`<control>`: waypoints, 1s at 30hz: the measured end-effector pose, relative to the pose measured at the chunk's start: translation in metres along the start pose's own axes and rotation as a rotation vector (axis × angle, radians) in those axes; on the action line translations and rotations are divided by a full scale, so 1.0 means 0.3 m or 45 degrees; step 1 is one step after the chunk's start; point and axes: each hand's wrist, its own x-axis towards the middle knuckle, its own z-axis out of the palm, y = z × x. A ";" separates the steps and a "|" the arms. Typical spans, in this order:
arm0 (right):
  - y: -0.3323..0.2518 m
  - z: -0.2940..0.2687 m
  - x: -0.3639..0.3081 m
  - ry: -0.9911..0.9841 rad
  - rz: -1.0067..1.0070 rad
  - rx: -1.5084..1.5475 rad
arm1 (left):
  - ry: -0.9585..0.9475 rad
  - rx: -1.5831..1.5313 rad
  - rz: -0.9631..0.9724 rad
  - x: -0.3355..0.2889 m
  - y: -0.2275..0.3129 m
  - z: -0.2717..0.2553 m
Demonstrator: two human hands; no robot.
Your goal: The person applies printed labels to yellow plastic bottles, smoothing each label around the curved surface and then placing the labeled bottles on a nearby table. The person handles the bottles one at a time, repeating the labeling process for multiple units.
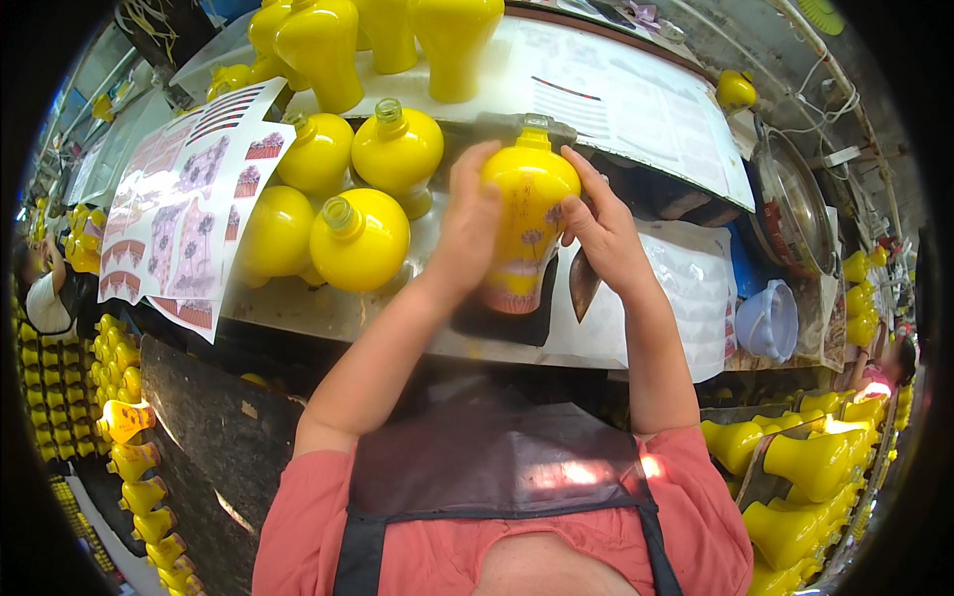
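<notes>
A glossy yellow bottle (pixel 525 204) with a flower decal, small writing and a reddish band at its base is upright between my hands, over a black pad (pixel 532 333). My right hand (pixel 604 233) grips its right side, thumb on the front and fingers round the shoulder. Along the other side lies my left hand (pixel 467 219), its fingers smeared by motion; whether it presses on the glass I cannot tell. Beside the bottle, under my right hand, shows a brown pointed blade-like piece (pixel 584 285). Behind the bottle's neck is a dark, blurred bar-shaped thing (pixel 492 124).
Several plain yellow bottles (pixel 363 241) stand left of my hands, more behind. Printed decal sheets (pixel 184 209) hang at the left; white sheets (pixel 616 109) cover the back. Right are a pale blue bucket (pixel 767 323) and a metal basin (pixel 798 204). Racked yellow bottles (pixel 810 467) line the lower right.
</notes>
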 end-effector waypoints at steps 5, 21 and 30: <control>0.013 0.007 0.030 0.028 0.016 -0.087 | 0.064 -0.219 -0.052 -0.003 -0.020 0.028; 0.128 0.038 -0.052 0.003 0.295 0.120 | -0.067 0.286 -0.057 -0.092 -0.091 -0.003; 0.143 0.054 -0.052 0.028 0.306 0.018 | -0.111 0.352 -0.113 -0.087 -0.080 -0.012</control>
